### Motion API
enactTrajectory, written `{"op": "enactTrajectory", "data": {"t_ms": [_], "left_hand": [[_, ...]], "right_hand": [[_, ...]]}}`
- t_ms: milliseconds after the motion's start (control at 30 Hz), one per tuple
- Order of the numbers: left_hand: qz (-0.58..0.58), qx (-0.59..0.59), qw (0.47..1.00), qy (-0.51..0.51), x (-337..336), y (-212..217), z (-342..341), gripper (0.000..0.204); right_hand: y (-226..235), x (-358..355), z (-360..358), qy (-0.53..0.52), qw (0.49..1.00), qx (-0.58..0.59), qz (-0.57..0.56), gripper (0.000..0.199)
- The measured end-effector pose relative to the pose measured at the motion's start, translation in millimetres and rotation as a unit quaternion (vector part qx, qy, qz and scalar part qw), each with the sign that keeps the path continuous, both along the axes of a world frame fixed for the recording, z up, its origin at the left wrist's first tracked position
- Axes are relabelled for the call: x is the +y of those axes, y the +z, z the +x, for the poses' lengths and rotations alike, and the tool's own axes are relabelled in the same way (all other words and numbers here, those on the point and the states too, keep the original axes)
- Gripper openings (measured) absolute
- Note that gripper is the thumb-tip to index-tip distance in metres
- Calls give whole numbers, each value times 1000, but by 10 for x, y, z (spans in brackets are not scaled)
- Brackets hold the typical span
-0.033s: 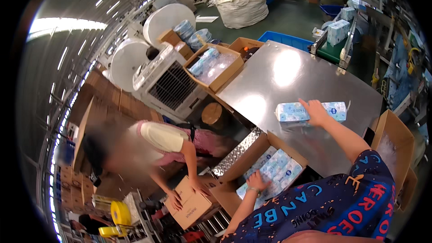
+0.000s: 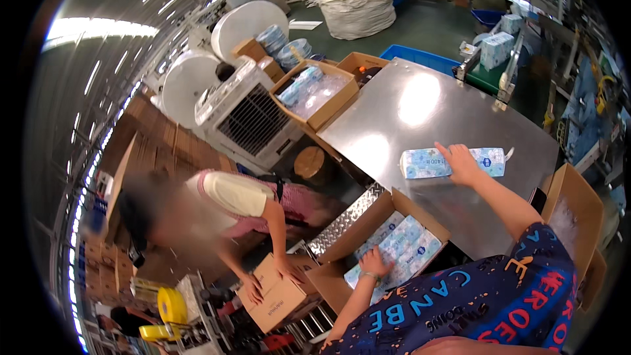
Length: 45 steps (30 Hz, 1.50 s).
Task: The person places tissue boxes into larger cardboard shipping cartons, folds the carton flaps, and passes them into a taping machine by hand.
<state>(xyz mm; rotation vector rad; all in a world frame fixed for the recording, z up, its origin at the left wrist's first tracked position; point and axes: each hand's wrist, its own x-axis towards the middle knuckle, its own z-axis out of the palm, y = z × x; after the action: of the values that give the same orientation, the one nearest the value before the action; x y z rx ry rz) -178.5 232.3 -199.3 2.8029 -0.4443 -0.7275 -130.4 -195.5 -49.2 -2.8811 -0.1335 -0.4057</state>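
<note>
A long pack of tissues (image 2: pixel 424 164) in blue and white floral film lies on the metal table (image 2: pixel 453 115). My right hand (image 2: pixel 463 166) grips across its middle, index finger stretched toward the far edge; the thumb is hidden. Left of it, lower down, stands an open cardboard box (image 2: pixel 355 227) holding several similar tissue packs (image 2: pixel 411 243) side by side. My left hand (image 2: pixel 373 264), with a band at the wrist, rests on these packs with its fingers apart.
Across from me a co-worker (image 2: pixel 240 200) has both hands on a closed carton (image 2: pixel 276 296) over rollers. An open box of packs and film (image 2: pixel 315 95) stands at the table's far left. At right are another open carton (image 2: pixel 575 204) and a conveyor carrying packs (image 2: pixel 496 49).
The co-worker's hands and the carton have shifted slightly to the left. My hands stay on the same packs.
</note>
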Motion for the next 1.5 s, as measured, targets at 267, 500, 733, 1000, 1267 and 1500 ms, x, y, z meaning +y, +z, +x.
{"op": "enactTrajectory", "data": {"t_ms": [267,500,733,1000,1267,1500], "left_hand": [[21,-8,999,39,240,173,-229,88],[2,-290,957,-3,594,31,-483,86],[46,-51,996,63,544,752,-546,74],[41,-95,990,99,718,117,-461,76],[-102,-397,885,220,889,1060,-705,54],[-186,-69,882,427,1256,488,-1351,40]], "right_hand": [[1124,1175,-573,211,950,-161,166,98],[656,2264,-408,435,893,-45,107,82],[-650,2605,-46,346,905,201,-142,70],[-1330,1870,103,219,933,240,-154,72],[-152,1572,6,129,967,-117,187,29],[-854,1466,-476,-12,943,300,145,35]]}}
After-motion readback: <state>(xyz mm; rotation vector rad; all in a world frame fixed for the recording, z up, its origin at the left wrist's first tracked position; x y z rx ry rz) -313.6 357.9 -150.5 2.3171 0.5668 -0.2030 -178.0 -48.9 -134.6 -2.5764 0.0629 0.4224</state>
